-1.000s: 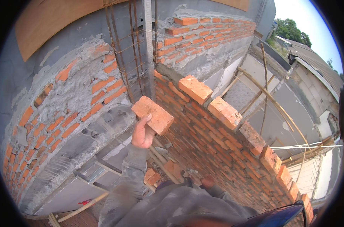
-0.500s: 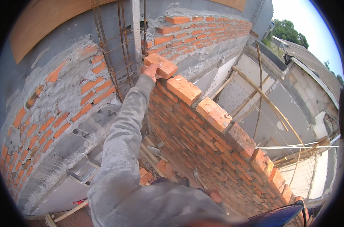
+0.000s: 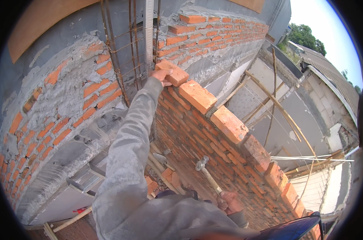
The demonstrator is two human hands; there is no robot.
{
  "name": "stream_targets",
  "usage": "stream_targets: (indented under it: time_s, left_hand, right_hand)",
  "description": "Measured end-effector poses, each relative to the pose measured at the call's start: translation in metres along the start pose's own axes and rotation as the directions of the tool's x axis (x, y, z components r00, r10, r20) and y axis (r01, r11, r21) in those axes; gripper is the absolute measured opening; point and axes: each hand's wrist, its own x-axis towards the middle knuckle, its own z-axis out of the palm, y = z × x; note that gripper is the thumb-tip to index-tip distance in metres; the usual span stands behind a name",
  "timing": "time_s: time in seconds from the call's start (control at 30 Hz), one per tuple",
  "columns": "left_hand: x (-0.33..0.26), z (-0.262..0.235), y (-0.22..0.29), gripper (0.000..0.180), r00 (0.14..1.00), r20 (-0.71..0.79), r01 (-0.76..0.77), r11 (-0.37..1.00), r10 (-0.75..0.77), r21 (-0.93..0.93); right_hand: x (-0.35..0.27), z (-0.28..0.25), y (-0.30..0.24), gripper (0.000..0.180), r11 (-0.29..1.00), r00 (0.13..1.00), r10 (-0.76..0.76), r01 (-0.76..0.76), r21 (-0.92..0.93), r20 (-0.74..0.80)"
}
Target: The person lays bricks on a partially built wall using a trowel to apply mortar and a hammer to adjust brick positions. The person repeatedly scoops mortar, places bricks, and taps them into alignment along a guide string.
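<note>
My left hand (image 3: pixel 160 76) is closed on the near end of an orange brick (image 3: pixel 174 74) at the far end of the brick wall's (image 3: pixel 193 138) top row. The fingers wrap its side, and the brick sits slightly higher than its neighbour (image 3: pixel 197 96). In front of the wall face, lower right, my right hand (image 3: pixel 230 203) grips a hammer (image 3: pixel 210 179) by its wooden handle. The metal head points up and away, apart from the bricks. Several more bricks (image 3: pixel 229 124) run along the wall top toward me, with gaps between them.
Upright rusty rebar (image 3: pixel 134 44) and a pale vertical post (image 3: pixel 148 32) stand beyond the wall's end. A partly mortared brick wall (image 3: pixel 61 108) rises at left. A thin string crosses above the right side, near bamboo poles (image 3: pixel 281 108). A trowel (image 3: pixel 159 158) and loose bricks lie below.
My right hand has risen with the hammer, whose head now shows higher before the wall. My left hand stays on the end brick, which looks slightly lower. The view has shifted a little.
</note>
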Motion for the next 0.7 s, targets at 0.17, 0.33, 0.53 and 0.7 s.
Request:
stream_targets:
  time_s: [0.17,0.33,0.53,0.7]
  left_hand:
    - [0.005,-0.003,0.003,0.055,0.999,-0.046,0.003,0.998,0.000,0.059]
    - [0.009,0.005,0.005,0.053,0.988,-0.144,-0.029,0.988,0.051,0.155]
    - [0.007,0.005,-0.002,0.055,0.985,-0.144,-0.082,0.992,0.096,0.099]
    - [0.014,0.010,-0.012,0.056,0.986,-0.158,-0.049,0.998,0.054,0.030]
  right_hand:
    - [0.000,0.047,-0.052,0.039,0.982,0.944,-0.171,0.139,0.129,0.283]
    - [0.030,0.118,-0.128,0.059,0.896,0.877,-0.356,0.418,-0.148,0.322]
    - [0.104,0.183,-0.212,0.038,0.607,0.847,-0.398,0.531,-0.591,0.351]
    - [0.184,0.219,-0.265,0.033,0.334,0.774,-0.466,0.602,-0.725,0.428]
